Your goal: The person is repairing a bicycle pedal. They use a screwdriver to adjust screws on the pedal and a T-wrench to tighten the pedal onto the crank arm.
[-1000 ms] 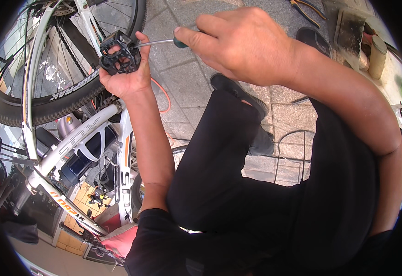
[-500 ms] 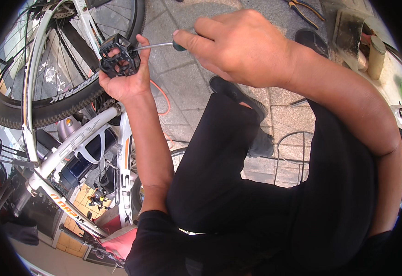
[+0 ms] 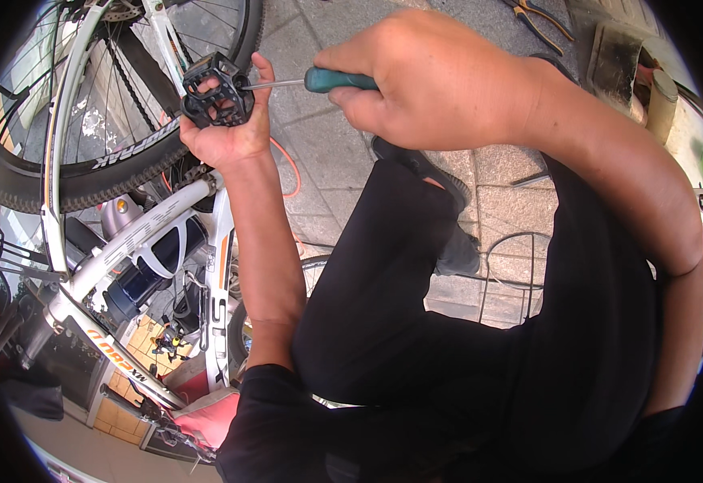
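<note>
My left hand [image 3: 235,143] is closed around a black bicycle pedal [image 3: 217,95], with its thumb and fingers on the pedal's sides and one finger showing through the frame opening. In my right hand [image 3: 440,84] is a screwdriver with a green handle [image 3: 339,80], gripped between thumb and fingers. Its thin metal shaft [image 3: 279,84] points left, and the tip meets the pedal's right end, at the axle hole; how deep it sits cannot be seen. The pedal is off the bike, held above the paving.
A white bicycle frame [image 3: 138,233] and a knobby tyre [image 3: 94,181] fill the left side, with a dark blue bottle [image 3: 138,286] in its cage. Pliers [image 3: 540,24] lie on the stone paving [image 3: 327,161] at the far right. An orange cable [image 3: 293,165] curves behind my left forearm.
My right hand has shifted slightly right, and its fingers have moved so that more of the green handle shows. The pedal and my left hand have moved a little to the right.
</note>
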Motion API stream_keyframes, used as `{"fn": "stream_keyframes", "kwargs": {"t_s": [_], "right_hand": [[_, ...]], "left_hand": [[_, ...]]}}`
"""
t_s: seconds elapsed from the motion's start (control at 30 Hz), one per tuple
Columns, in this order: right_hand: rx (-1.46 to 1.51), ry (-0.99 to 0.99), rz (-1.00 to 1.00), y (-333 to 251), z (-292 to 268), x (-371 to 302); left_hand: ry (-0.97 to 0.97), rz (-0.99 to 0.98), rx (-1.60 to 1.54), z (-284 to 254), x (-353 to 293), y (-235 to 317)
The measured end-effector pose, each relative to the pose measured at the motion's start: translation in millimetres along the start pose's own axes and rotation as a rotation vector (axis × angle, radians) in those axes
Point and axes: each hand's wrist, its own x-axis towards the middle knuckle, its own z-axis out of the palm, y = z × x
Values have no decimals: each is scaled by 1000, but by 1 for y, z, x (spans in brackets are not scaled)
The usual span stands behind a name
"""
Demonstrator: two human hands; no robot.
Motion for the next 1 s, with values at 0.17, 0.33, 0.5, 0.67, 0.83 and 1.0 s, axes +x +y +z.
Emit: {"fn": "stream_keyframes", "kwargs": {"t_s": [0.17,0.33,0.5,0.67,0.83,1.0], "right_hand": [[175,74,18,0,2,-3],[-80,130,-69,2,3,-7],[-207,236,-97,21,26,-1],[-547,393,-238,37,50,1],[-640,389,-340,42,55,3],[-486,333,-259,33,50,4]], "left_hand": [[-5,-9,-17,-3,1,1],[25,27,-12,-1,1,0],[1,17,-19,-3,3,0],[9,45,-10,-6,8,0],[17,44,5,-5,6,0],[42,20,26,2,0,-3]]}}
